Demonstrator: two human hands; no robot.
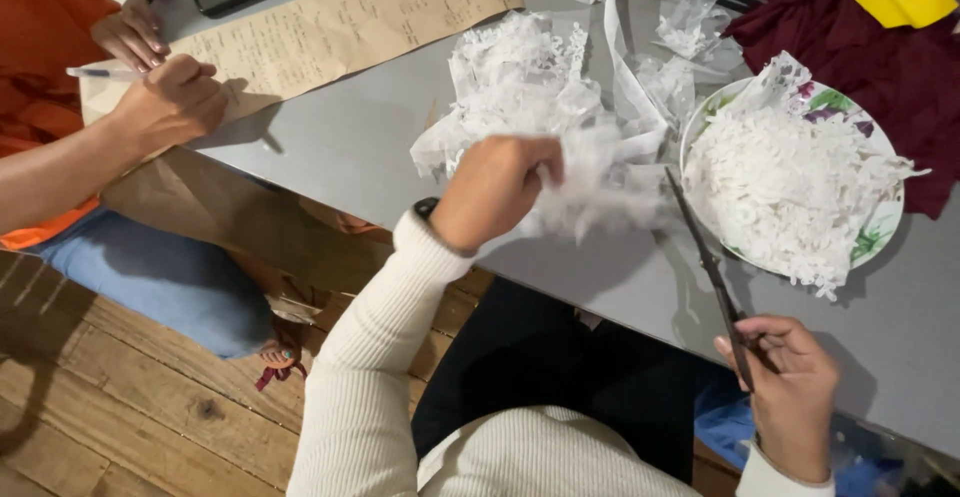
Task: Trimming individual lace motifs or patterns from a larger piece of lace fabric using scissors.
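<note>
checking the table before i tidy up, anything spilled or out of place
Thin white shreds heaped on the round floral plate spill over its near rim onto the grey table. A loose white shredded pile also lies directly on it.

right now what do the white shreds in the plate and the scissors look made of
Shreds: thin white plastic film or paper, crinkly and slightly translucent; hard to tell which. Plate: glossy, floral print, probably ceramic or melamine. Scissors: dark slim blades, likely metal.

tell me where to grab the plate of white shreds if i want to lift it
Judging by its pose, grip the plate at its bare near-right rim, coming from the table edge. Shreds overhang the far and left rim, and the scissors in the right hand cross its left side.
</note>
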